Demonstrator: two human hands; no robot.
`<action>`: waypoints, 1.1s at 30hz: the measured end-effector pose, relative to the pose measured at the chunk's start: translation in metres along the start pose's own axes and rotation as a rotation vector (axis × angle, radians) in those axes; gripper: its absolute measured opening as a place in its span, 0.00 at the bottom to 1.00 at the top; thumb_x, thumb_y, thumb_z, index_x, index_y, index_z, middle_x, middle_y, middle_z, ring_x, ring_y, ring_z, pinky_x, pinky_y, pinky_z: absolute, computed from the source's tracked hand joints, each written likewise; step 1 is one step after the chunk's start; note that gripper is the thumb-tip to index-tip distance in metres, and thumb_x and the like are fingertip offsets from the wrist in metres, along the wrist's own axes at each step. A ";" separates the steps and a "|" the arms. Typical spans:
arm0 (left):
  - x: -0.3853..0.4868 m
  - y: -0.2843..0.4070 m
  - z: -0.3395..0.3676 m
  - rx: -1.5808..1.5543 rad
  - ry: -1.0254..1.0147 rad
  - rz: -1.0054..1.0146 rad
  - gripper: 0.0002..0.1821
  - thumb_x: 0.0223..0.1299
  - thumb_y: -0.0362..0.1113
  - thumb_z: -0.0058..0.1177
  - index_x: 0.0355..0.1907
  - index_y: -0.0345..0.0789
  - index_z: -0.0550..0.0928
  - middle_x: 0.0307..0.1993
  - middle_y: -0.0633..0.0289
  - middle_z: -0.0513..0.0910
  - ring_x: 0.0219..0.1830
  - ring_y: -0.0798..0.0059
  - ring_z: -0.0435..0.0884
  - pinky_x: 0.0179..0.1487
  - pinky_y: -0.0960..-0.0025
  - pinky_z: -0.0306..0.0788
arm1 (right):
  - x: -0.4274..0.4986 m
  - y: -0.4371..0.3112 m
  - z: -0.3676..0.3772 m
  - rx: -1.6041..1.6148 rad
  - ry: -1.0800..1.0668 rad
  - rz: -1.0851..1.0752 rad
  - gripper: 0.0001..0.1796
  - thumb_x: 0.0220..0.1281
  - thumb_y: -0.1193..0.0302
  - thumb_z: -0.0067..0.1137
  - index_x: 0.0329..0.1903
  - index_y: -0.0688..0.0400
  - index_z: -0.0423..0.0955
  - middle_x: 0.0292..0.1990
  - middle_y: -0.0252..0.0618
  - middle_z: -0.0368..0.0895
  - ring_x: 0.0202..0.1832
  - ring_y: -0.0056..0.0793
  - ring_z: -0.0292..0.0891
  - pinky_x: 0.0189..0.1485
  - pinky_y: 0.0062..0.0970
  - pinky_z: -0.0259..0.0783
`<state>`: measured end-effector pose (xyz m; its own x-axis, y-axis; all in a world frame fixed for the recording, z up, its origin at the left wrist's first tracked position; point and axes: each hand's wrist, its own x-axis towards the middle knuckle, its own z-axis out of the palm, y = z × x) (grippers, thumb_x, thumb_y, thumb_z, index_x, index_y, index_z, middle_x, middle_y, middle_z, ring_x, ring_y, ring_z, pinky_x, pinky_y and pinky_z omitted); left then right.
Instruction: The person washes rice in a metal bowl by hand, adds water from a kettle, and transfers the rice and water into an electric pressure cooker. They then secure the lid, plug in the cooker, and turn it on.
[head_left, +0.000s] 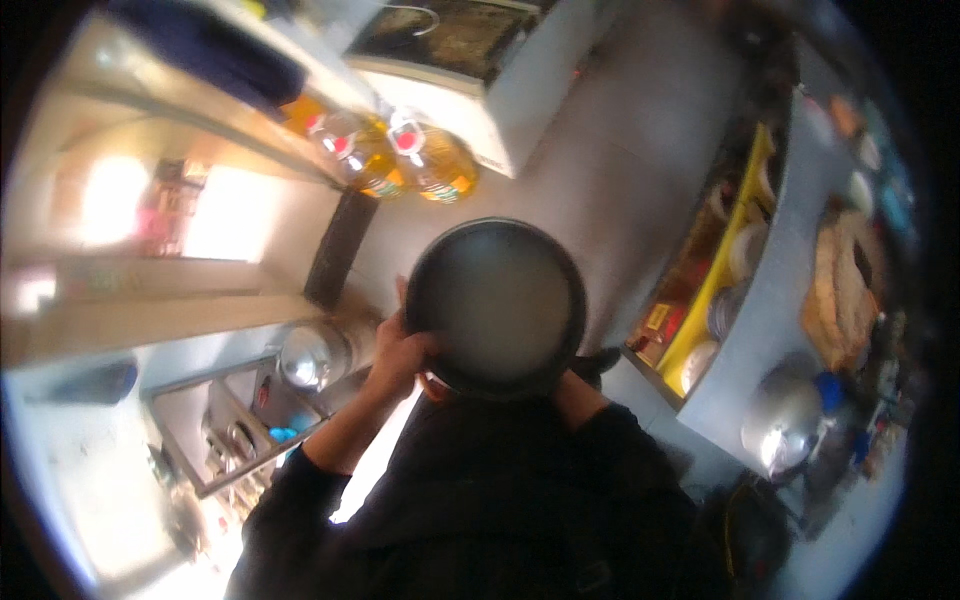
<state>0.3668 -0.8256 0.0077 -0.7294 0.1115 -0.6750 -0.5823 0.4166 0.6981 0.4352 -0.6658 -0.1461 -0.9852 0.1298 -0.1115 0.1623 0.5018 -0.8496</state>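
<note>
A round dark pan (499, 300) is held in front of my body, its greyish inside facing up towards me. My left hand (405, 349) grips its left side, with the thumb over the rim. At the lower right rim, the wrist of my right hand (576, 397) shows, and the fingers are hidden by the pan. A dark projection (598, 362) shows just beyond that rim; I cannot tell whether it is a handle or something behind the pan.
Two large bottles of yellow oil (435, 165) stand ahead to the left. On the left are a sink (217, 409) and a metal pot (307, 358). To the right, a grey counter (765, 300) holds a wooden board (840, 289) and a shiny metal bowl (780, 424), above a yellow-edged shelf (716, 300) of dishes.
</note>
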 end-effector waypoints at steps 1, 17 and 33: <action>0.009 -0.002 -0.005 -0.010 0.004 -0.033 0.22 0.47 0.18 0.48 0.50 0.21 0.76 0.36 0.49 0.83 0.31 0.62 0.84 0.31 0.68 0.80 | 0.012 0.000 0.008 -0.033 -0.007 0.002 0.23 0.77 0.56 0.49 0.61 0.61 0.73 0.55 0.43 0.79 0.53 0.35 0.78 0.56 0.38 0.75; 0.055 -0.029 0.153 -0.047 -0.408 0.043 0.17 0.51 0.24 0.47 0.45 0.23 0.79 0.33 0.55 0.82 0.25 0.66 0.81 0.23 0.64 0.79 | -0.112 0.239 -0.448 -0.150 0.673 -0.093 0.21 0.77 0.56 0.48 0.54 0.60 0.78 0.47 0.42 0.83 0.46 0.34 0.81 0.51 0.38 0.76; 0.095 -0.054 0.492 0.467 -0.803 0.214 0.25 0.28 0.31 0.70 0.39 0.35 0.85 0.36 0.56 0.84 0.44 0.60 0.81 0.47 0.58 0.74 | -0.305 0.269 -0.294 0.991 1.192 0.429 0.28 0.82 0.50 0.35 0.66 0.57 0.69 0.64 0.38 0.73 0.65 0.30 0.66 0.71 0.33 0.58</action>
<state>0.5058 -0.3934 -0.2113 -0.2386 0.7411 -0.6276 -0.1360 0.6144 0.7772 0.7954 -0.3188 -0.1885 -0.2000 0.9053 -0.3747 -0.1626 -0.4078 -0.8985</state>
